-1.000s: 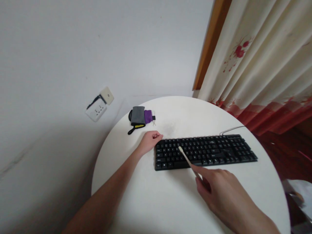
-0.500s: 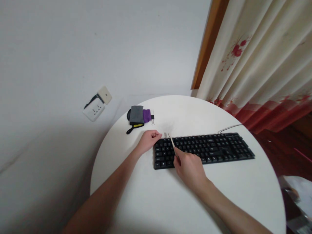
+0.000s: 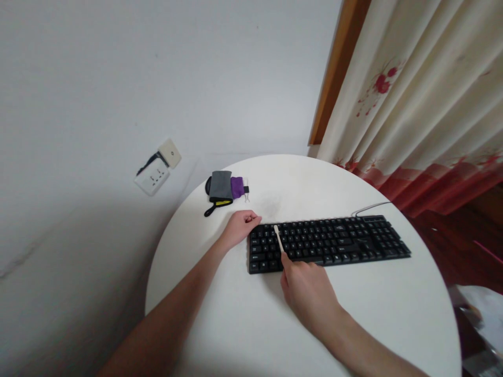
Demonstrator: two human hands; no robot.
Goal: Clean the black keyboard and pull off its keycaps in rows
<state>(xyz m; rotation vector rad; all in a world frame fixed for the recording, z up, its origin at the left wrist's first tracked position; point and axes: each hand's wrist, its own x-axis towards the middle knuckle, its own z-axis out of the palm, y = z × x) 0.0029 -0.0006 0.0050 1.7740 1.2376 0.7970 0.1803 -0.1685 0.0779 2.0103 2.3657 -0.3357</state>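
A black keyboard [image 3: 334, 242] lies across the round white table [image 3: 243, 324]. My right hand [image 3: 308, 290] is closed on a thin pale stick [image 3: 279, 238], whose tip rests on the keys near the keyboard's left end. My left hand [image 3: 240, 226] is curled into a loose fist and rests on the table against the keyboard's top left corner. Nothing shows inside its fingers.
A grey, purple and yellow pouch with a black strap [image 3: 223, 189] lies at the table's far left edge. A wall socket [image 3: 155, 173] hangs on the white wall. A cream and red flowered curtain [image 3: 424, 104] hangs on the right. The keyboard's cable [image 3: 369, 207] runs off to the right.
My right hand moved left along the keyboard with the stick, from its middle to its left end, then drew back slightly toward me. The left hand stayed put.
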